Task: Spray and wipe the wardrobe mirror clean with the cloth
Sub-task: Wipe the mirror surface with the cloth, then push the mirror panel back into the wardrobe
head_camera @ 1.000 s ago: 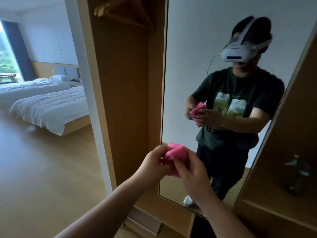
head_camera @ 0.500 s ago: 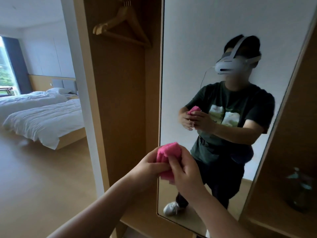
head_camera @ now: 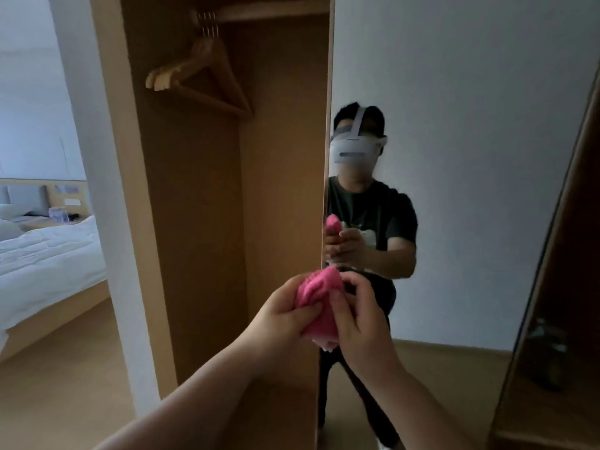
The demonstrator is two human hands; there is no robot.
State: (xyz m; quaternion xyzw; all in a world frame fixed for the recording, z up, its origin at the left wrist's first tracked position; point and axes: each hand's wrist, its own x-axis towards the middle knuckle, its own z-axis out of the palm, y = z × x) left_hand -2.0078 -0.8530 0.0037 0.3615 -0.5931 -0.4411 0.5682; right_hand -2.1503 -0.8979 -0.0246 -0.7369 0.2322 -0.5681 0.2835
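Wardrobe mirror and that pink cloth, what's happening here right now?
A person stands facing the wardrobe mirror with a bunched pink cloth gripped between the left hand and right hand, just in front of the glass. The cloth is not on the mirror yet. Wooden hangers hang in the open wardrobe compartment to the left.
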